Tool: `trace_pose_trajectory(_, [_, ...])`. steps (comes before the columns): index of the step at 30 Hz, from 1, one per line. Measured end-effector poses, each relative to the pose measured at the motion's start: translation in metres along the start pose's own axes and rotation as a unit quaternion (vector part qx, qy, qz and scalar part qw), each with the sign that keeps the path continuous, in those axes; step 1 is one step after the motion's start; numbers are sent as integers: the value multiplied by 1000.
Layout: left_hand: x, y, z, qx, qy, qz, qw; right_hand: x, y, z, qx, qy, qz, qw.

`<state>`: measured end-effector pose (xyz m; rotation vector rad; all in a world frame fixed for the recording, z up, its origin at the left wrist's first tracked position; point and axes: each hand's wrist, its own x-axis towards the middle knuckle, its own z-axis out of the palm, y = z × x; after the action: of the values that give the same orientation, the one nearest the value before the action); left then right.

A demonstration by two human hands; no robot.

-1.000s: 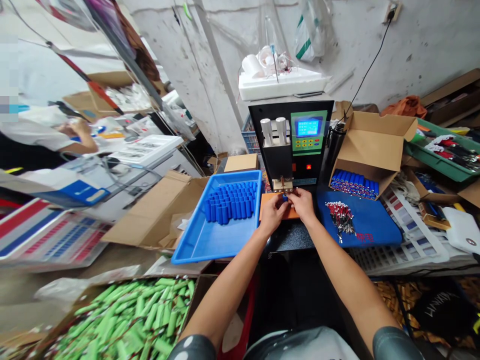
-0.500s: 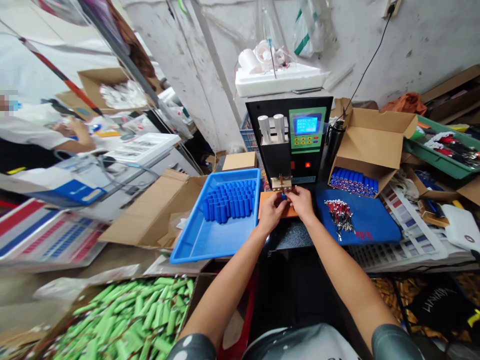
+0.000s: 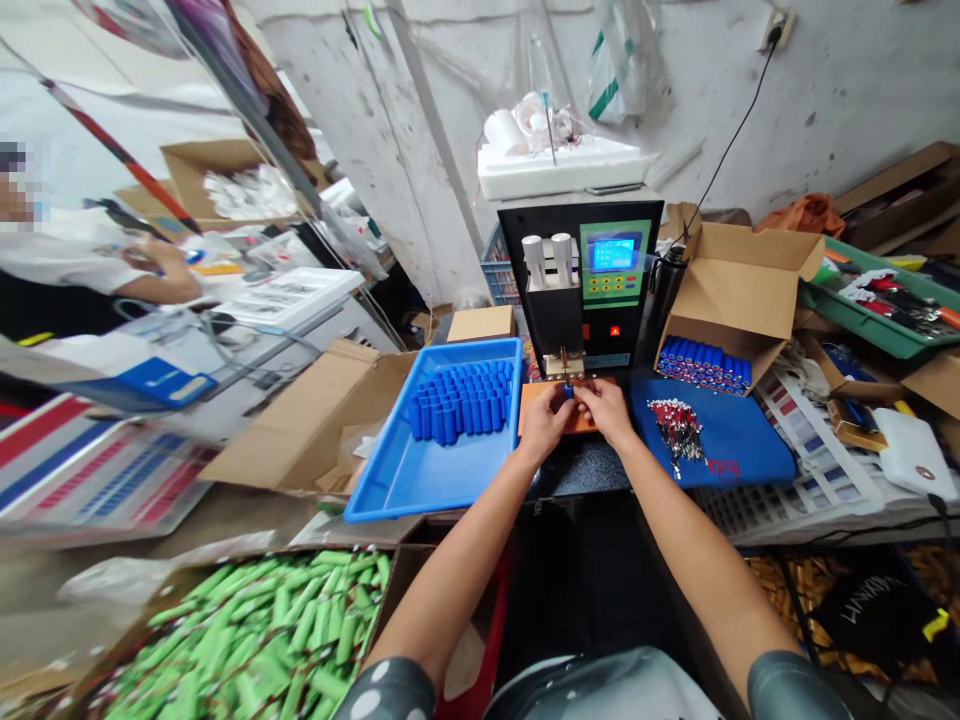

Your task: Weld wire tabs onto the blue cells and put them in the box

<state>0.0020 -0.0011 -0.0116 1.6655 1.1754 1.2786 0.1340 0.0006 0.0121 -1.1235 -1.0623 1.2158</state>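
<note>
A small blue battery cell point(image 3: 568, 391) stands under the thin electrode pins point(image 3: 565, 362) of a black spot welder point(image 3: 551, 315). My left hand point(image 3: 545, 420) is closed round the cell from the left. From the other side, my right hand point(image 3: 606, 410) pinches close against it; what lies between those fingertips is too small to make out. Both hands rest over an orange pad point(image 3: 532, 393). To the left, a blue tray point(image 3: 420, 485) holds rows of upright blue cells point(image 3: 457, 405). Red and black wire leads point(image 3: 677, 430) lie bunched on a blue mat point(image 3: 757, 445) at the right.
An open carton point(image 3: 742, 285) with stacked blue cells stands right of the welder. Green wrapped packs point(image 3: 277, 640) fill a box at lower left. A white foam tray point(image 3: 562, 170) sits atop the welder. Another person's arm point(image 3: 161, 280) shows at a bench far left.
Both hands stay at the welder, with the fingers shifted slightly and more of the blue cell showing between them. The camera view has moved a little.
</note>
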Motion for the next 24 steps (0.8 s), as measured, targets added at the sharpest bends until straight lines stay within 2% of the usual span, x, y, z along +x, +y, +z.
trace_pose_trajectory(8, [-1, 8, 0, -27, -15, -3, 1000, 3, 6, 1, 13, 6, -8, 1000])
trace_pose_trajectory(11, [-4, 12, -8, 3, -12, -11, 1000, 2, 6, 1, 15, 9, -8, 1000])
trace_pose_trajectory(14, [-10, 12, -23, 82, 13, -23, 996, 0, 5, 0, 26, 4, 1, 1000])
trace_pose_trajectory(16, [-14, 10, -33, 110, 10, -36, 993, -1, 4, -1, 31, 1, 4, 1000])
trace_pose_trajectory(20, [-17, 8, -42, 105, -12, -50, 993, -1, 4, -4, 35, 1, 5, 999])
trace_pose_trajectory(24, [-16, 8, -40, 77, -26, -55, 995, 0, 5, -5, 34, 1, 6, 999])
